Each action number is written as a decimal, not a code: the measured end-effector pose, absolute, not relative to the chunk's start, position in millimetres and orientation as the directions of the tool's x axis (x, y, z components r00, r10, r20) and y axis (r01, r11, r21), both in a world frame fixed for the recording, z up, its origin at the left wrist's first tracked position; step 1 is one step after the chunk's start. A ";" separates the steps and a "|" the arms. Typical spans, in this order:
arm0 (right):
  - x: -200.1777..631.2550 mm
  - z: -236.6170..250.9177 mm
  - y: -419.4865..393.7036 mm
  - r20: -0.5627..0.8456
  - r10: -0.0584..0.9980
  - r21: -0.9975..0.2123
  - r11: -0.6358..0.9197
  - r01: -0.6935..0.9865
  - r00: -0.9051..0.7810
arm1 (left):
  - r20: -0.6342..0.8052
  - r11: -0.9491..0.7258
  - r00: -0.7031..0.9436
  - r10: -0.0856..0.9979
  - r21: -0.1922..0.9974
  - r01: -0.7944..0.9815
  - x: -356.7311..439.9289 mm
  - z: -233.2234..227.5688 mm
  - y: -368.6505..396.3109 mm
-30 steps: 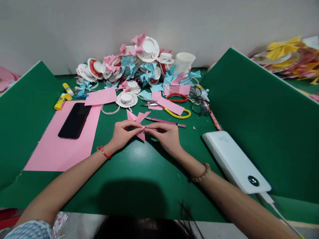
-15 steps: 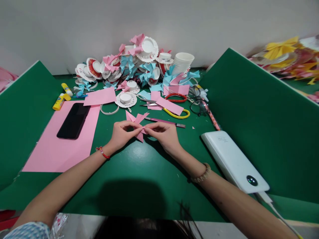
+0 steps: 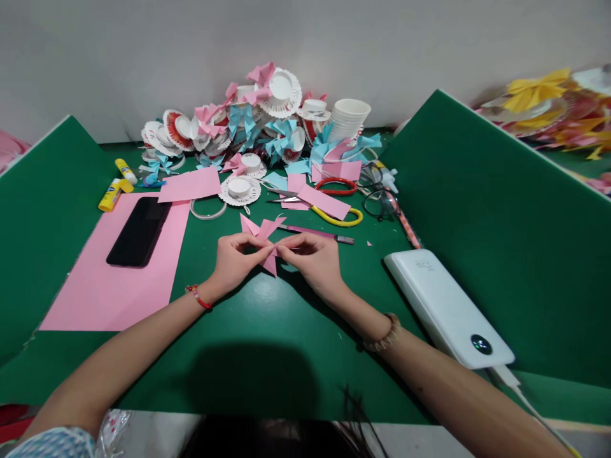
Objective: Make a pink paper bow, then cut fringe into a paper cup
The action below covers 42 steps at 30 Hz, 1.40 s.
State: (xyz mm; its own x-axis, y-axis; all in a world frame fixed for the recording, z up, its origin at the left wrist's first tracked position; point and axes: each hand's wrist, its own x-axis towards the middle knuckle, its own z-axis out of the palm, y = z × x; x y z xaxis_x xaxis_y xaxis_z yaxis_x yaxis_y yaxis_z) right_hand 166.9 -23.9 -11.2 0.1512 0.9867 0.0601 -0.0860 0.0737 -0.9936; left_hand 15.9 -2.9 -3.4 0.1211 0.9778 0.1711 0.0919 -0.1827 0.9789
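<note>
A folded pink paper bow is pinched at its middle between my two hands, over the green table. My left hand grips it from the left, thumb and forefinger pressed together. From the right, my right hand pinches the same spot, so the fingertips nearly touch and hide the bow's centre. Pointed pink ends stick out above and below the fingers. Just beyond my right hand lies a purple-pink cutter knife. Behind it are scissors with red and yellow handles, partly under a pink paper strip.
A black phone rests on a pink sheet at left, near glue sticks. Paper-plate hats with bows and stacked paper cups fill the back. A white power bank and green side panels flank the right.
Both hands keep their pinch on the pink bow with hardly any movement. Its lower point has shifted very slightly; the view has moved a little.
</note>
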 end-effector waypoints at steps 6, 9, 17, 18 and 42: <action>167.3 -11.3 -24.4 0.105 0.984 -0.993 0.112 -0.043 0.145 | 0.180 -0.193 0.118 0.977 0.975 0.112 16.6 -2.0 -4.5; 170.6 -11.6 -22.0 0.101 0.991 -0.994 0.105 -0.038 0.089 | 0.177 -0.187 0.098 0.979 0.977 0.103 15.5 -3.2 -3.2; 176.6 -10.8 -16.4 0.067 0.996 -0.996 0.071 -0.061 0.057 | 0.165 -0.171 0.068 0.984 0.980 0.101 11.3 -5.4 1.3; 176.2 -10.5 -16.6 0.061 0.996 -0.995 0.065 -0.070 0.060 | 0.169 -0.176 0.069 0.983 0.979 0.106 11.4 -5.5 1.0; 164.3 -13.5 -20.4 -0.104 0.984 -0.933 -0.045 -0.357 0.147 | 0.288 -0.290 0.033 0.957 0.952 0.095 17.6 -12.3 -8.0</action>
